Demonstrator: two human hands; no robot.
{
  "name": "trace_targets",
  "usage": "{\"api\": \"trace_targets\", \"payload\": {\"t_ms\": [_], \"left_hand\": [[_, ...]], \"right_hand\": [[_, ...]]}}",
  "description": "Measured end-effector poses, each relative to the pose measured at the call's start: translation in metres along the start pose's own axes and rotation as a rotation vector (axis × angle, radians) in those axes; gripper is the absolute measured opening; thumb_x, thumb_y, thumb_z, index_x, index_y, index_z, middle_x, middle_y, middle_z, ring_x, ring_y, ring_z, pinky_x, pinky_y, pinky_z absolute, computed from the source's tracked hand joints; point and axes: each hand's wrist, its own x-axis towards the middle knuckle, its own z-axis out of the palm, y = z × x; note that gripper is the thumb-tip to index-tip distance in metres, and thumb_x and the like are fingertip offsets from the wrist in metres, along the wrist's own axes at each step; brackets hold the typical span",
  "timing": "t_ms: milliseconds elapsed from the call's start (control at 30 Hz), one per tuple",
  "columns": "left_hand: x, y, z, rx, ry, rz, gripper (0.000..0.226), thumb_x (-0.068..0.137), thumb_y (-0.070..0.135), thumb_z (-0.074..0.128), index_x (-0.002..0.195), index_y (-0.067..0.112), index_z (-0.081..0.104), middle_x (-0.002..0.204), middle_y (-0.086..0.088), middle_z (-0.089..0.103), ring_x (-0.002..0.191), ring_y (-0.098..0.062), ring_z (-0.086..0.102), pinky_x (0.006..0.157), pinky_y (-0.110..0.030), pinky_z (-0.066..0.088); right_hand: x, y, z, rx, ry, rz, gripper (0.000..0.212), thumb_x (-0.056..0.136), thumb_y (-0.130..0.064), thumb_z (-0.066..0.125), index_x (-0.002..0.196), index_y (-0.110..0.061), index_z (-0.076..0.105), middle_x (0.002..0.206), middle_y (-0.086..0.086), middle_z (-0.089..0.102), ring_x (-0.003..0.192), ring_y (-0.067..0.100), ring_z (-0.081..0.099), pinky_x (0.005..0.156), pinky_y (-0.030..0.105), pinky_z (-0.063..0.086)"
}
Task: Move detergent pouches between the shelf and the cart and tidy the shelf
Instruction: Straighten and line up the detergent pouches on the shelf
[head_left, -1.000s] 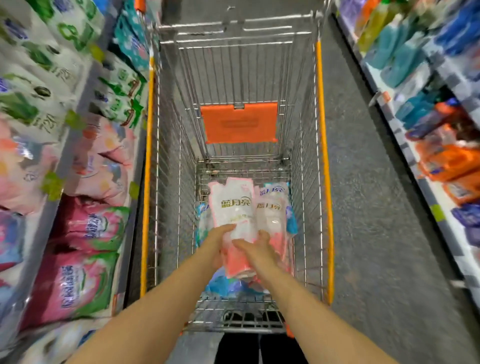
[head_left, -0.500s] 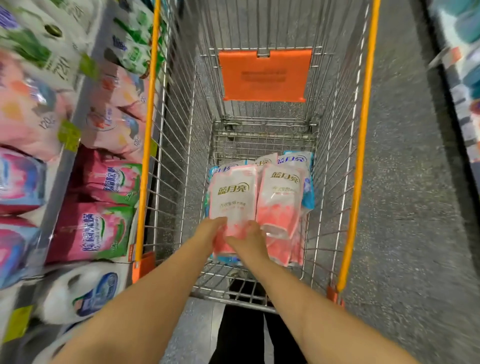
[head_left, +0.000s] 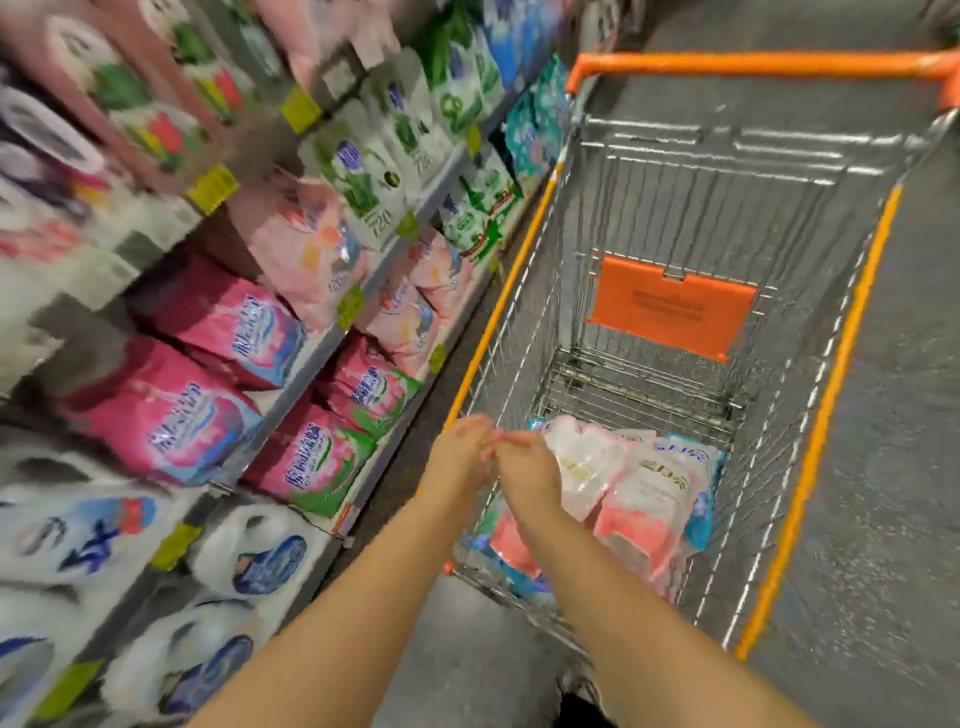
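Two bare forearms reach in from the near edge, and the left hand (head_left: 462, 457) and right hand (head_left: 525, 478) meet, touching each other, at the near left corner of the silver wire shopping cart with orange rim trim (head_left: 826, 400). Motion blur hides the fingers, so I cannot tell whether they are apart or clamped on anything. Just right of the hands, two white-and-pink detergent pouches (head_left: 644, 499) lie inside the cart on blue-and-white pouches (head_left: 701, 504). To the left, the grey store shelf (head_left: 296, 376) carries magenta bags (head_left: 156, 415), and farther along, white-and-green pouches (head_left: 374, 171). An orange flap panel (head_left: 670, 312) hangs at the cart's far end.
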Motion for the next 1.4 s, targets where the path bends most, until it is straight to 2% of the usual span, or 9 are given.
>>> {"api": "trace_targets", "payload": {"t_ms": [133,267,400,567,867,967,1100,1267,1400], "left_hand": [[-0.050,0.068,-0.047,-0.107,0.150,0.309,0.012,0.090,0.003,0.052,0.093,0.014,0.057,0.080,-0.006,0.056,0.063,-0.012,0.050,0.045,-0.014,0.039],[-0.110,0.122,-0.119,-0.116,0.274,0.545,0.012,0.089,0.005,0.056,0.098,0.011,0.059,0.081,-0.007,0.062,0.056,-0.007,0.057,0.046,-0.013,0.041],[-0.188,0.149,-0.207,-0.139,0.399,0.742,0.013,0.088,0.009,0.058,0.091,0.019,0.063,0.094,-0.008,0.069,0.080,-0.016,0.064,0.068,-0.023,0.050],[-0.304,0.151,-0.326,-0.066,0.633,0.915,0.021,0.091,0.001,0.048,0.100,0.014,0.061,0.082,0.003,0.066,0.062,0.003,0.060,0.058,-0.013,0.048],[-0.466,0.130,-0.519,0.055,0.938,0.976,0.023,0.089,0.006,0.053,0.084,0.027,0.061,0.089,-0.003,0.067,0.080,-0.016,0.060,0.078,-0.033,0.050],[-0.500,0.134,-0.569,0.078,0.991,0.971,0.019,0.090,0.007,0.052,0.084,0.023,0.059,0.093,-0.007,0.065,0.082,-0.018,0.058,0.083,-0.038,0.049],[-0.528,0.146,-0.641,0.102,1.034,0.962,0.017,0.092,0.010,0.052,0.083,0.024,0.057,0.084,-0.005,0.062,0.069,-0.016,0.056,0.072,-0.032,0.046],[-0.542,0.162,-0.727,0.157,1.101,0.923,0.017,0.092,0.015,0.052,0.081,0.027,0.056,0.074,0.007,0.058,0.046,0.004,0.056,0.045,-0.011,0.041],[-0.560,0.170,-0.790,0.223,1.181,0.835,0.007,0.094,0.022,0.050,0.092,0.026,0.056,0.079,0.009,0.060,0.070,-0.006,0.058,0.061,-0.020,0.041]], "right_hand": [[-0.041,-0.079,0.044,-0.082,-0.069,-0.277,0.013,0.091,-0.019,0.051,0.101,-0.015,0.058,0.093,0.002,0.060,0.093,0.022,0.057,0.069,0.026,0.036],[-0.102,-0.137,0.092,-0.161,-0.194,-0.568,0.008,0.087,-0.020,0.052,0.095,-0.020,0.054,0.086,0.000,0.062,0.090,0.027,0.061,0.077,0.036,0.049],[-0.196,-0.171,0.156,-0.231,-0.343,-0.850,0.010,0.093,-0.020,0.046,0.102,-0.017,0.048,0.085,-0.005,0.057,0.090,0.024,0.057,0.070,0.032,0.041],[-0.333,-0.176,0.251,-0.186,-0.513,-1.070,0.013,0.095,-0.022,0.042,0.107,-0.016,0.045,0.105,0.008,0.064,0.098,0.029,0.059,0.076,0.035,0.043],[-0.530,-0.163,0.382,-0.194,-0.752,-1.338,0.019,0.095,-0.030,0.043,0.103,-0.013,0.048,0.101,0.008,0.063,0.095,0.029,0.058,0.081,0.041,0.047],[-0.575,-0.170,0.425,-0.219,-0.753,-1.410,0.021,0.095,-0.032,0.044,0.101,-0.012,0.049,0.107,0.012,0.064,0.099,0.031,0.057,0.075,0.034,0.040],[-0.620,-0.185,0.486,-0.279,-0.776,-1.494,0.024,0.096,-0.034,0.041,0.099,-0.011,0.050,0.107,0.014,0.063,0.101,0.032,0.057,0.075,0.035,0.038],[-0.650,-0.208,0.571,-0.351,-0.824,-1.608,0.028,0.094,-0.039,0.041,0.093,-0.013,0.053,0.104,0.010,0.065,0.095,0.028,0.057,0.076,0.034,0.042],[-0.676,-0.232,0.639,-0.502,-0.932,-1.697,0.033,0.091,-0.044,0.042,0.083,-0.016,0.056,0.093,0.009,0.068,0.090,0.028,0.062,0.082,0.041,0.050]]}}
